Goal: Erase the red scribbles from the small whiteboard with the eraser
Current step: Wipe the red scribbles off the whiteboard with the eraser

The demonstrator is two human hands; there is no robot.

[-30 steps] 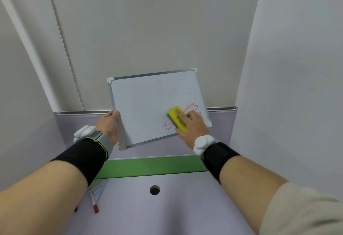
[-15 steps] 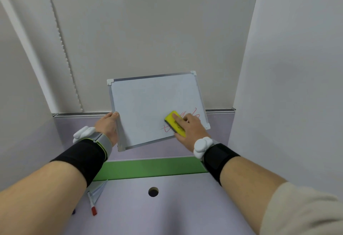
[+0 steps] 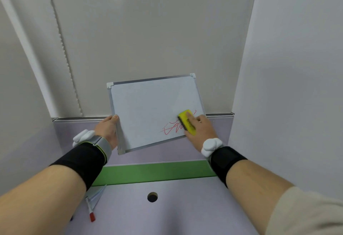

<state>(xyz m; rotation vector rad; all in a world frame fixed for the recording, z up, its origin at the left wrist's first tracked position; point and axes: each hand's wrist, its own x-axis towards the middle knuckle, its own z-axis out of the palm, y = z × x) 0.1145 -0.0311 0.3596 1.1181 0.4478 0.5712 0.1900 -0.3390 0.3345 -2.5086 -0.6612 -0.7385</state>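
A small whiteboard (image 3: 148,108) with a metal frame is held tilted above the desk. My left hand (image 3: 108,130) grips its left edge near the lower corner. My right hand (image 3: 201,128) presses a yellow eraser (image 3: 187,121) flat against the board's lower right part. Red scribbles (image 3: 171,128) lie just left of the eraser, and a short red stroke shows above it. Part of the marking is hidden under the eraser and my fingers.
A red-capped marker (image 3: 90,210) lies on the purple desk (image 3: 167,216) at the lower left, beside a clear plastic piece (image 3: 98,195). A green strip (image 3: 154,173) crosses the desk, with a round cable hole (image 3: 152,197) in front of it. White partition walls close in on all sides.
My right hand slid the eraser left across the scribbles, then back right towards the board's right edge. More red lines now show left of the eraser. My left hand kept its hold.
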